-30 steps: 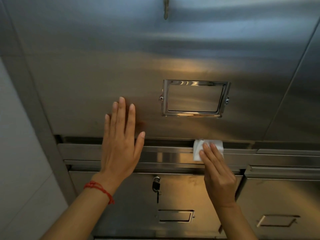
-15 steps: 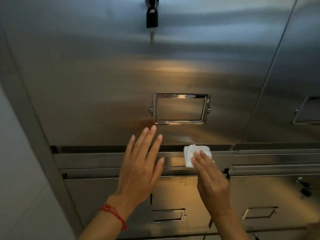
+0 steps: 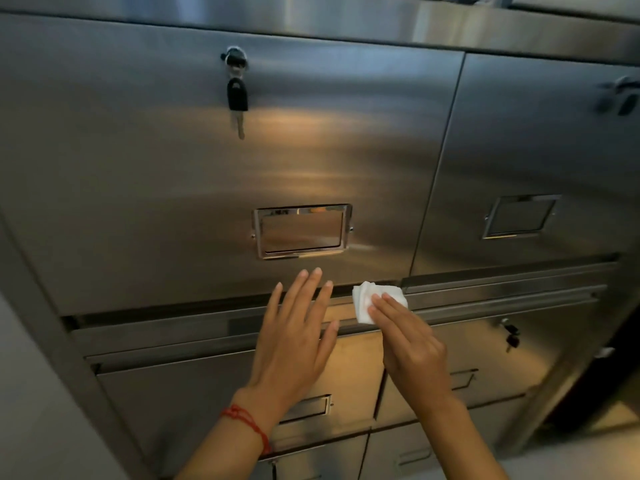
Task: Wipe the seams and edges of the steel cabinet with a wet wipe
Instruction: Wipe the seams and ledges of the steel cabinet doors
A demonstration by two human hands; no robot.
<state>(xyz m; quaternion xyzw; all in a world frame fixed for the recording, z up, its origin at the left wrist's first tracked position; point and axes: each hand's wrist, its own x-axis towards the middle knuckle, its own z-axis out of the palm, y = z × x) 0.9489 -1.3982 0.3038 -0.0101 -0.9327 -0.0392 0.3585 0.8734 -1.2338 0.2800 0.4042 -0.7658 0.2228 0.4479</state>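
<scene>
The steel cabinet [image 3: 156, 202] fills the view, with large doors above and drawers below. A folded white wet wipe [image 3: 367, 299] lies on the horizontal ledge and seam [image 3: 173, 323] under the upper left door. My right hand [image 3: 408, 348] presses the wipe flat against that ledge with straight fingers. My left hand [image 3: 294, 337] lies flat and open just left of it, fingertips on the door's lower edge, a red string bracelet on its wrist.
A key with a black head [image 3: 237, 98] hangs from the upper left door's lock. A chrome label frame [image 3: 301, 231] sits above the hands. The right door has its own label frame [image 3: 516, 216]. A pale wall [image 3: 20, 393] borders the cabinet's left side.
My left hand has slid right and down, from the door face to beside the wipe. The view has tilted up and pulled back, showing the key. The wipe stays on the ledge.
</scene>
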